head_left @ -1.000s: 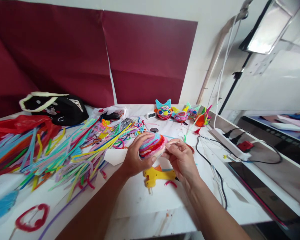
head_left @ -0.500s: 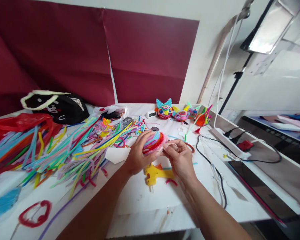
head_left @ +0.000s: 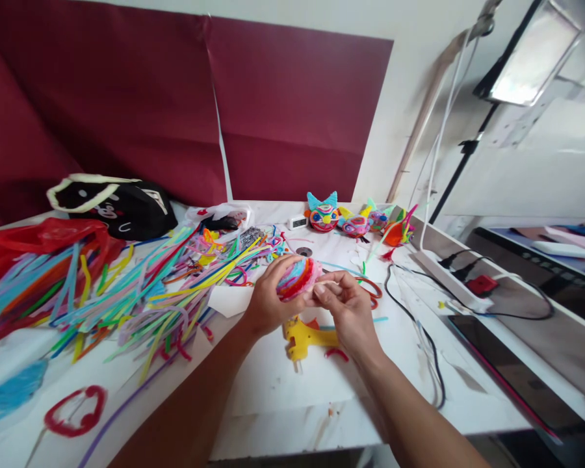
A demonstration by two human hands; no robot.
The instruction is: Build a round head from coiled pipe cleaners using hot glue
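My left hand (head_left: 271, 302) is wrapped around a rounded craft piece of striped pipe cleaners (head_left: 299, 279) in blue, red, orange and pink, held above the table. At the piece's right edge, the thumb and forefinger of my right hand (head_left: 344, 302) are pinched together on its pale pink border; whether a loose strand lies between them is too small to see. Below both hands a yellow glue gun (head_left: 299, 339) rests on white paper, its handle partly behind my right hand. A short red pipe cleaner piece (head_left: 336, 354) lies beside it.
Loose pipe cleaners (head_left: 175, 292) spread over the left side, near a red plastic bag (head_left: 53, 234) and a black bag (head_left: 121, 211). Several finished pipe cleaner figures (head_left: 323, 214) stand at the back. On the right are a power strip (head_left: 453, 283), a black cable (head_left: 424, 335) and a phone (head_left: 507, 370).
My right thumb and fingers have shifted slightly along the piece's edge, and the piece has turned a little. The whole view has moved slightly; my left hand keeps its hold.
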